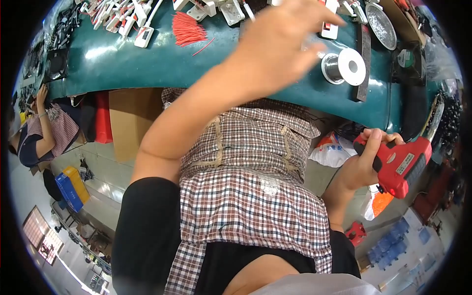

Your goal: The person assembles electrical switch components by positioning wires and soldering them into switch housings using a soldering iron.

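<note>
My left hand is stretched over the green-topped table, blurred by motion. Its thumb and a forefinger are spread apart, and I see nothing between them. Just beyond those fingers lies a white switch piece with a red and black part. A spool of solder wire with white flanges stands to the right of that hand. At the table's front right edge, my right hand is closed round a red and black soldering gun. The tool's working tip is not clearly visible.
On the table lie a bundle of red wires, several white switch pieces, a dark metal bar and a metal dish. A cardboard box stands below. Another person sits at far left.
</note>
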A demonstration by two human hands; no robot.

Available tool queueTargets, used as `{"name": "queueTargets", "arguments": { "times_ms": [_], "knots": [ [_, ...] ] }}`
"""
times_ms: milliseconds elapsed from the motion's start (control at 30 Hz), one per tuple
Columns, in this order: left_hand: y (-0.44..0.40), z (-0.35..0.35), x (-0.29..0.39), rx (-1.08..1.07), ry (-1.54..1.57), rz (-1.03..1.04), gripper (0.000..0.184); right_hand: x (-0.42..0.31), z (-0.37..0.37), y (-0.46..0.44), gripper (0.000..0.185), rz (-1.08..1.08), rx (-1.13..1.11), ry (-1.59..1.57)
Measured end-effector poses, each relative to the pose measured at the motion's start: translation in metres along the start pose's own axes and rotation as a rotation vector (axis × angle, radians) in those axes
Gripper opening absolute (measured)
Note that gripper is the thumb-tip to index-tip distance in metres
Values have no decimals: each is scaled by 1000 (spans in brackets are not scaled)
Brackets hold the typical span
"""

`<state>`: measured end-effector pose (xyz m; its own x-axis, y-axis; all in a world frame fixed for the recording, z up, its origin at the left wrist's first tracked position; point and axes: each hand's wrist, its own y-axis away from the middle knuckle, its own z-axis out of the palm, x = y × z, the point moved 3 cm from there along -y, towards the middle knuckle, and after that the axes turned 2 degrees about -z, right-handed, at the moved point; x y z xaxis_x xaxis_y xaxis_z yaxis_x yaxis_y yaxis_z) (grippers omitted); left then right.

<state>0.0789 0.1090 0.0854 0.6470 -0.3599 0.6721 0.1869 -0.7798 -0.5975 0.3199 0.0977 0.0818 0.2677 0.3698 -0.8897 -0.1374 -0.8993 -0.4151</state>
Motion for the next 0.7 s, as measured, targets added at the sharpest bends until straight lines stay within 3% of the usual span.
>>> {"name": "queueTargets", "arguments": {
  "times_ms": [33, 100, 200, 333, 533, 700],
  "knots": [
    [-3, -16, -13, 5, -139, 409, 26, -3, -1, 2, 27, -22, -48, -14],
    [19, -40, -11, -285, -60, -193, 25, -3, -6, 6, 29, -7, -111, 7],
    [54, -25, -14, -361, -24, -212, 20, -8, -1, 10, 37, 74, -266, -94],
    [65, 5, -8, -246, -73, -159, 23, -19, 11, 15, 35, 52, -320, -115],
    [70, 15, -17, -254, -241, -40, 15, -20, 0, 18, 32, 23, -548, 83],
    [72, -14, -16, -218, -24, -258, 8, -25, -3, 22, 30, 67, -656, 72]
  ]
}}
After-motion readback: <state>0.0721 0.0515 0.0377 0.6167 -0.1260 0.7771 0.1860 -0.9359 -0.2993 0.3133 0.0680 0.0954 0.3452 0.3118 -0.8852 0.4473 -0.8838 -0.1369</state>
